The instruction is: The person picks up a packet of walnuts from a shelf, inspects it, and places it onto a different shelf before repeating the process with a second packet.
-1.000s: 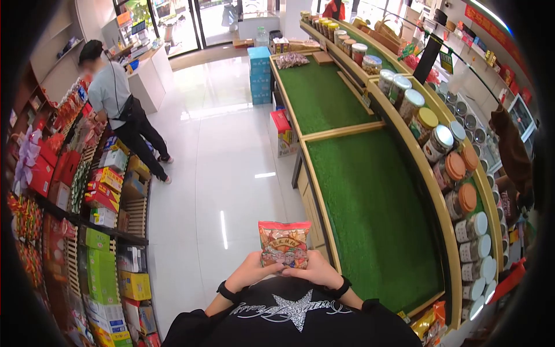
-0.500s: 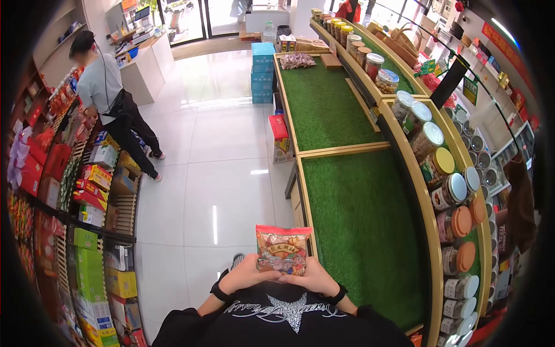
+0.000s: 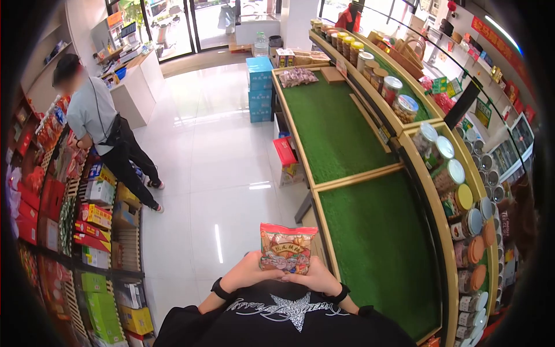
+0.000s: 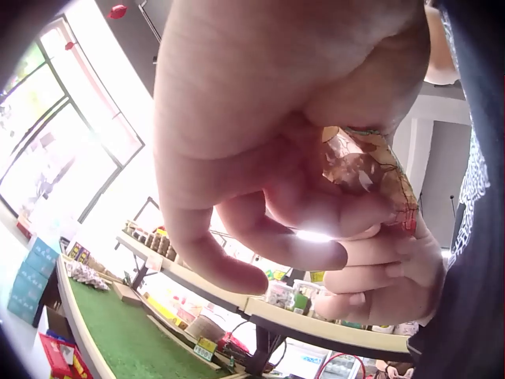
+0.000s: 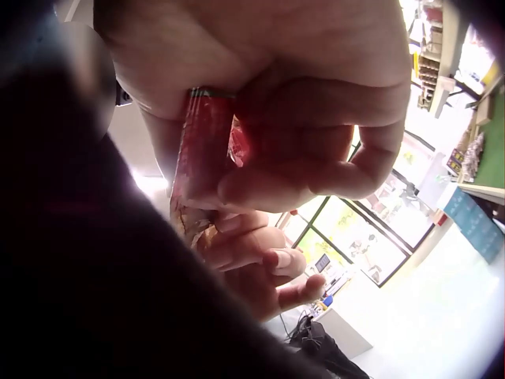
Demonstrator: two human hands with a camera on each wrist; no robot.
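Observation:
A red-topped, printed snack bag [image 3: 287,248] is held upright in front of the chest, its front facing up toward the head view. My left hand [image 3: 247,273] grips its left side and my right hand [image 3: 319,277] its right side, with both thumbs along the lower front edge. In the left wrist view, curled fingers of the left hand [image 4: 276,158] lie behind the bag [image 4: 355,170], close to the other hand's fingers. The right wrist view shows the right hand [image 5: 292,118] curled round the bag's red part [image 5: 207,146].
To the right runs a green-lined display stand [image 3: 381,243] with a raised shelf of lidded jars [image 3: 448,176]. A person [image 3: 104,121] stands at the packed shelves on the left. Blue boxes [image 3: 260,89] and a red box [image 3: 285,153] stand beside the stand, along the tiled floor [image 3: 202,173].
The head view has shifted, so the stand and jars sit somewhat differently in it. The person at the left shelves appears further left. Both hands still hold the bag at the chest.

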